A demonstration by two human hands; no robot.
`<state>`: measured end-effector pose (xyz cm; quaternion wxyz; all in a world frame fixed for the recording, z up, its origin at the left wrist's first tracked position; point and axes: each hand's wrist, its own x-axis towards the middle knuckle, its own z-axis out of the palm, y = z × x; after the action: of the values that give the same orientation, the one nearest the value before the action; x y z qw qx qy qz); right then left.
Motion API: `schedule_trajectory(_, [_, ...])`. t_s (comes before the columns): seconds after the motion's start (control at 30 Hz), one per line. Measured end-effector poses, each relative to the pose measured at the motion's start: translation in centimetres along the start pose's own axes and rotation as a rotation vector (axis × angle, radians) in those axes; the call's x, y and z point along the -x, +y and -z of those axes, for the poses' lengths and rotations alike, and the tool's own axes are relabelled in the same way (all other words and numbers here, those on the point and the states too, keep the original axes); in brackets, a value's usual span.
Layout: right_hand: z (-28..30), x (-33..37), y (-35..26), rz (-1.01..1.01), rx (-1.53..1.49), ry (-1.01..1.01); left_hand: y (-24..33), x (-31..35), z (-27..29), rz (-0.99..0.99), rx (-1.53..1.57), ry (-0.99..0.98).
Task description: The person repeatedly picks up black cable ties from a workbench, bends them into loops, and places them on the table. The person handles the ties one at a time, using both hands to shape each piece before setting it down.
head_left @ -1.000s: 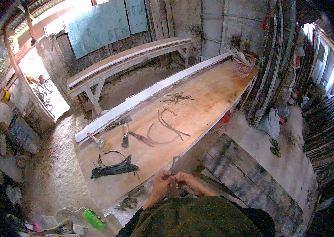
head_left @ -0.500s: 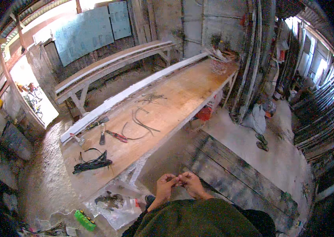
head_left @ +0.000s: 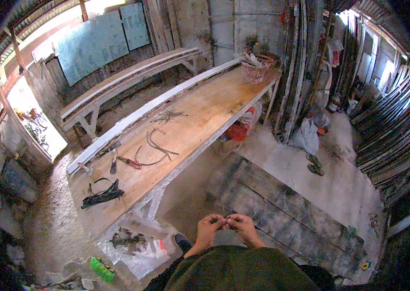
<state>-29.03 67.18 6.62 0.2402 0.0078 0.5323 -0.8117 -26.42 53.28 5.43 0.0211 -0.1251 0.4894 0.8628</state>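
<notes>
My left hand (head_left: 209,229) and my right hand (head_left: 242,227) meet in front of my body, fingertips pinched together. Between them is something small and dark, too small to make out. Both are off the near side of a long wooden workbench (head_left: 200,111). On its near end lies a bundle of black strips (head_left: 103,195). Beyond that are red-handled pliers (head_left: 130,162), a dark-bladed tool (head_left: 113,162) and several curved dark strips (head_left: 159,145). A pile of thin dark pieces (head_left: 168,115) sits farther along the bench.
Below the bench's near end, a clear plastic bag (head_left: 142,252) with dark scraps lies by a green power strip (head_left: 101,269). Dark wooden planks (head_left: 282,208) stretch out at my right. A basket (head_left: 254,72) stands on the bench's far end. Long poles (head_left: 389,131) are stacked far right.
The view has shifted, so the bench and its tools appear farther left. My hands stay pinched together, with the fingers slightly rearranged.
</notes>
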Motion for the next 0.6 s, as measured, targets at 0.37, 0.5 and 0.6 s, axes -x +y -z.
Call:
schedule_trajectory(0.37, [-4.3, -2.3, 1.7, 0.891, 0.787, 0.001, 2.6, 0.7, 3.5, 0.043, 0.057, 0.098])
schedule_trajectory(0.5, [-7.7, -3.9, 1.1, 0.813, 0.826, -0.162, 6.3, 0.4, 5.5, 0.015, -0.23, 0.189])
schedule_trajectory(0.6, [-9.9, -6.6, 0.8, 0.973, 0.914, -0.379, 6.8, -0.8, 9.4, 0.009, 0.015, 0.128])
